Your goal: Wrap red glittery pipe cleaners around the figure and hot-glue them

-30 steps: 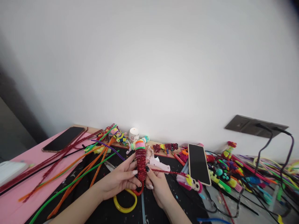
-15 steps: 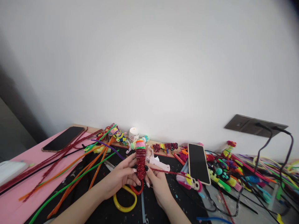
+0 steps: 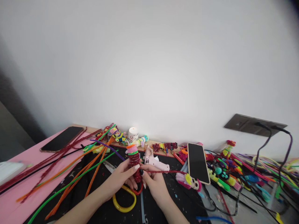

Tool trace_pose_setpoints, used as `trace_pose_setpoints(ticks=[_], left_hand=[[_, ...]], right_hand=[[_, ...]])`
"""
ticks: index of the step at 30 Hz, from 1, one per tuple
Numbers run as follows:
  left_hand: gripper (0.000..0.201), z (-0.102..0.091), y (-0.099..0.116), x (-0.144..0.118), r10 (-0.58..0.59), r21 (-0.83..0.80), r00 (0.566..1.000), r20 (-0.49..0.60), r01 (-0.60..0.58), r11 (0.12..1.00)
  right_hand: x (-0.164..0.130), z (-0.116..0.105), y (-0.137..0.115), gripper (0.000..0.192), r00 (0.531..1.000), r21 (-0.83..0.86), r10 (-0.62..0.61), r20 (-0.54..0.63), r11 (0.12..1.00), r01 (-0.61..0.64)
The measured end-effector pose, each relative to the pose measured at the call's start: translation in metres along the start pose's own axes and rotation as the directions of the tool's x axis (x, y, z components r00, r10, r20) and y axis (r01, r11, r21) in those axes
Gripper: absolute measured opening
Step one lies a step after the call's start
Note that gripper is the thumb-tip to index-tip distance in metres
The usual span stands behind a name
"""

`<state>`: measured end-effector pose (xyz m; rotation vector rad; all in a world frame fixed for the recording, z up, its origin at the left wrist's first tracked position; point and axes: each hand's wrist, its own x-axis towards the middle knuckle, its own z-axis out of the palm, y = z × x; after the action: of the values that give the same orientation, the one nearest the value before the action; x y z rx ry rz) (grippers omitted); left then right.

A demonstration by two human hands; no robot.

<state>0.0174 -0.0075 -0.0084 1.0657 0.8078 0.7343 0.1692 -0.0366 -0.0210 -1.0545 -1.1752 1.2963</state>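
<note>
Wrapped in dark red tinsel pipe cleaner, a small figure (image 3: 134,159) with pink, orange and green bands at its top leans to the left between my hands. My left hand (image 3: 121,178) grips its body, thumb across the front. Close against its lower part, my right hand (image 3: 154,183) pinches a dark red pipe cleaner (image 3: 171,171), whose free end stretches out to the right. Under the hands lie scissors, their yellow handle (image 3: 125,209) showing beside a red loop (image 3: 139,190). A pale pink glue gun (image 3: 155,161) rests just behind my right hand.
Loose pipe cleaners (image 3: 77,175) spread over the black mat and pink sheet at left, near a dark phone (image 3: 61,138). Behind stands a white paper cup (image 3: 133,134). A second phone (image 3: 198,163), a finished doll (image 3: 189,181), coloured pieces and cables (image 3: 235,214) crowd the right.
The figure has tipped to the left and dropped slightly. My left thumb has moved higher onto its body. My right hand has shifted a little left with the pipe cleaner.
</note>
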Motion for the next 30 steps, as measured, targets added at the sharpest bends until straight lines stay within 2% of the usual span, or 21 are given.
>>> trace_pose_setpoints(ticks=[4, 11, 17, 23, 30], left_hand=[[0.044, 0.0006, -0.0007, 0.0007, 0.013, 0.005, 0.999, -0.031, -0.013, 1.000], [0.042, 0.0006, 0.0007, 0.0014, 0.010, -0.004, 0.999, -0.038, -0.010, 1.000], [0.043, 0.0009, 0.0024, 0.0007, 0.014, 0.005, 0.999, -0.031, -0.014, 1.000], [0.044, 0.0001, 0.0015, 0.0012, 0.022, -0.007, 1.000, -0.022, -0.022, 1.000], [0.044, 0.0005, 0.0004, 0.0001, 0.038, 0.014, 0.999, -0.021, -0.037, 0.999]], right_hand=[[-0.0007, 0.0006, -0.0023, 0.019, 0.999, -0.025, -0.019, -0.044, 1.000, 0.018], [-0.0004, 0.0023, -0.0036, 0.022, 0.996, 0.002, -0.029, -0.089, 1.000, 0.029], [0.0004, -0.0005, -0.0003, 0.023, 0.996, -0.002, -0.025, -0.090, 1.000, 0.025], [-0.0004, -0.0007, 0.0011, 0.027, 0.997, 0.073, 0.020, -0.076, 0.997, -0.015], [0.0003, -0.0003, 0.0001, 0.029, 0.998, 0.093, 0.008, -0.070, 0.996, -0.002]])
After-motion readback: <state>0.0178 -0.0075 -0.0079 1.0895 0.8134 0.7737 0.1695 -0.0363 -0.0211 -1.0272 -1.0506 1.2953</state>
